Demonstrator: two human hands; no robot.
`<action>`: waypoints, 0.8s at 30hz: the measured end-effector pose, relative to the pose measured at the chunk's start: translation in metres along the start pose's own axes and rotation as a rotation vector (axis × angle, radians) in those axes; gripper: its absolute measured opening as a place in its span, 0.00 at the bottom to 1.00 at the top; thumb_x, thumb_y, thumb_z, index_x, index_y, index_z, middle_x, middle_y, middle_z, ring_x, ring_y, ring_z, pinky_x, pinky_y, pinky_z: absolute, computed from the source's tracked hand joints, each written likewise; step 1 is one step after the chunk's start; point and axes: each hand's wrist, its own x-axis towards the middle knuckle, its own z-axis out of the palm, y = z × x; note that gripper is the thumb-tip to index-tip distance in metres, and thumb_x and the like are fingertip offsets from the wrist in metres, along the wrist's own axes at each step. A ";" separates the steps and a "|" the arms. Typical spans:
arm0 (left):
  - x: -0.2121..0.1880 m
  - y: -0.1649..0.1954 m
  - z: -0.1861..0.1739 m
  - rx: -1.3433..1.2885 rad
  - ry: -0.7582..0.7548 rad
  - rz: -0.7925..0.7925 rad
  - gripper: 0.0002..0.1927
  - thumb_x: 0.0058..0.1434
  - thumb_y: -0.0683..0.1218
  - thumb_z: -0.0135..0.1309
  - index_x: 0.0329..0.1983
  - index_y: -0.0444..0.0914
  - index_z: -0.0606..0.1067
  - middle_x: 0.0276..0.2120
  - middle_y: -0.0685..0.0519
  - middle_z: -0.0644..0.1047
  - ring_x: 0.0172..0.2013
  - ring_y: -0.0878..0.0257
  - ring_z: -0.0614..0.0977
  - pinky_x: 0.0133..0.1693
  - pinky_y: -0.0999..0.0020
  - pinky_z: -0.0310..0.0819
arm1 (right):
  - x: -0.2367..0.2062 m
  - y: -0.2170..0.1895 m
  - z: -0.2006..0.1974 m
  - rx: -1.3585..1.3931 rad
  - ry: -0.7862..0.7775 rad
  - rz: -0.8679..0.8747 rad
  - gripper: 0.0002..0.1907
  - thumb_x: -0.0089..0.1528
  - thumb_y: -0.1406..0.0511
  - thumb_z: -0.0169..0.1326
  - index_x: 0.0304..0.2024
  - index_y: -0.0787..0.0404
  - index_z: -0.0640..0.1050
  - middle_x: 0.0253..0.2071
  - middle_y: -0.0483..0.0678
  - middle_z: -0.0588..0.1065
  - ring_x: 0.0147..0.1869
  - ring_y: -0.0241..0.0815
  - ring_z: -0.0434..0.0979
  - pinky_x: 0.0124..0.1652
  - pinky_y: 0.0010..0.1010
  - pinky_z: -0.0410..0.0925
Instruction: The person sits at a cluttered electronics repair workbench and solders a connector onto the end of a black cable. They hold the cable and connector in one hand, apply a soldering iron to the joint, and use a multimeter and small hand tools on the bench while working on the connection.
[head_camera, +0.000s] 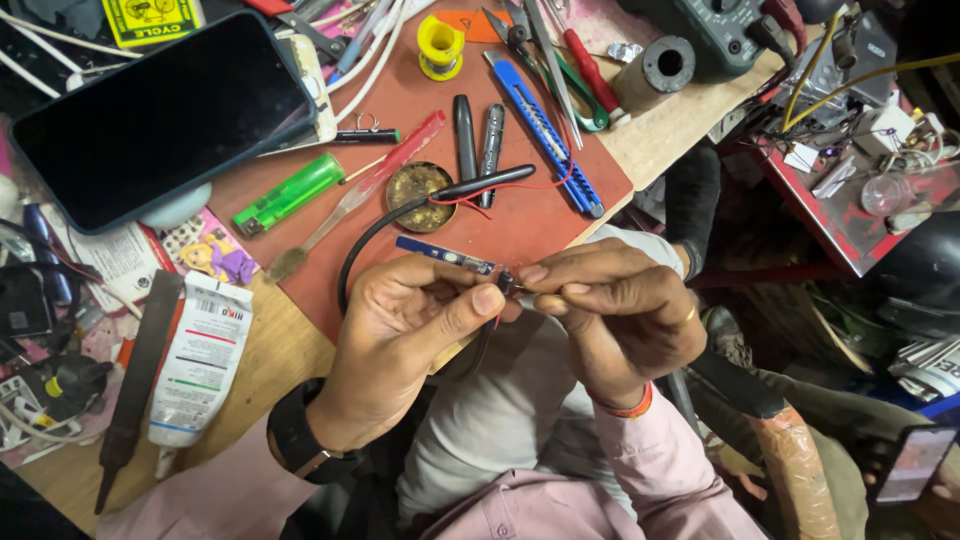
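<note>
left hand (405, 320): fingers curled, thumb pinching | right hand (610, 310): fingertips pinched, meeting left | wrists bent inward

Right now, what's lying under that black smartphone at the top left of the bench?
A white slab's edge shows beneath the black smartphone, with white cables beside it. Whatever else lies beneath is covered.

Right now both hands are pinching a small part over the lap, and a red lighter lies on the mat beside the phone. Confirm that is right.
One detail is wrong: the lighter is green, not red, as the head view shows. The rest holds: the left hand and right hand pinch a small part over the lap, and the lighter lies on the mat beside the phone.
</note>
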 end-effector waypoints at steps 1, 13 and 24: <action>0.000 0.000 0.000 -0.008 0.000 0.002 0.06 0.69 0.38 0.57 0.47 0.32 0.79 0.36 0.47 0.84 0.24 0.78 0.70 0.23 0.81 0.56 | 0.002 -0.001 -0.001 -0.008 -0.010 0.006 0.11 0.67 0.75 0.59 0.42 0.66 0.68 0.42 0.62 0.79 0.43 0.46 0.84 0.42 0.31 0.79; -0.002 -0.004 0.000 0.004 0.008 0.030 0.06 0.68 0.37 0.58 0.47 0.31 0.79 0.39 0.46 0.84 0.31 0.72 0.78 0.32 0.81 0.68 | 0.026 -0.021 -0.017 0.033 -0.158 0.194 0.09 0.65 0.79 0.62 0.41 0.71 0.73 0.39 0.61 0.79 0.42 0.44 0.83 0.43 0.30 0.79; 0.000 -0.001 0.005 0.043 0.013 0.033 0.08 0.67 0.37 0.57 0.47 0.30 0.79 0.38 0.48 0.84 0.40 0.66 0.86 0.40 0.78 0.77 | 0.029 -0.027 -0.017 -0.131 -0.226 0.075 0.10 0.62 0.81 0.62 0.36 0.70 0.73 0.41 0.60 0.80 0.42 0.45 0.85 0.41 0.29 0.79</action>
